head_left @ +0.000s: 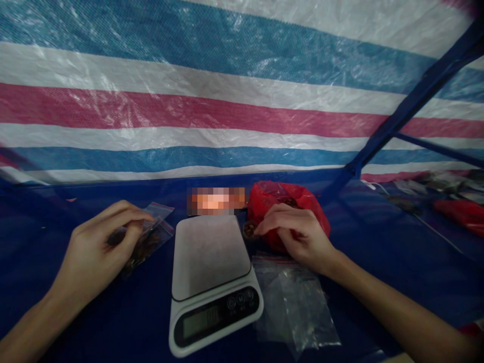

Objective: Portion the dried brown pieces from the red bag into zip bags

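Observation:
My left hand (104,242) is closed on a small clear zip-lock bag (162,214) with dark brown pieces in its lower part. To the right of it stands a white kitchen scale (212,262) with a bare weighing plate; its display looks like zero but is dim. My right hand (298,232) pinches a small round cup (249,230) holding brown bits, just beyond the scale's right edge. Behind that hand an open red plastic bag (272,194) contains more brown pieces. Flat zip-lock bags (295,307) lie below my right hand, beside the scale.
A blue surface (151,312) lies under everything. Striped plastic sheeting (227,111) hangs behind, with a blue frame bar (408,106) slanting at right. Another red bag (459,214) and blurred clear plastic lie far right. A pixelated orange patch (215,199) sits behind the scale.

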The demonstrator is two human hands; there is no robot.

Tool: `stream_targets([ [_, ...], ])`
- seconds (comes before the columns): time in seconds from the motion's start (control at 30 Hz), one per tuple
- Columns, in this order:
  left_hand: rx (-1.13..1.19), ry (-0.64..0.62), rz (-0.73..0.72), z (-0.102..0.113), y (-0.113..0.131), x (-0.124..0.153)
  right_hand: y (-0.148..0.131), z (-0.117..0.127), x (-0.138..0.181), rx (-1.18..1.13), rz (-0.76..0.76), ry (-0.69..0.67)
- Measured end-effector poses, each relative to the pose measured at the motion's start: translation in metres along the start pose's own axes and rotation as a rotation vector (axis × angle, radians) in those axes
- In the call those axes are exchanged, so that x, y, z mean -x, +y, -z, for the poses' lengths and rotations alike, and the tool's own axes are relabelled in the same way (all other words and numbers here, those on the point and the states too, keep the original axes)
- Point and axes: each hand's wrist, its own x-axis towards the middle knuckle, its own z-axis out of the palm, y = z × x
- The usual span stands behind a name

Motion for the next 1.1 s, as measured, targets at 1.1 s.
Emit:
stream_targets([
  [1.1,0.049,0.031,0.053,0.000,-0.002,0.001,-0.014,0.049,0.007,0.281,-0.212,-0.101],
])
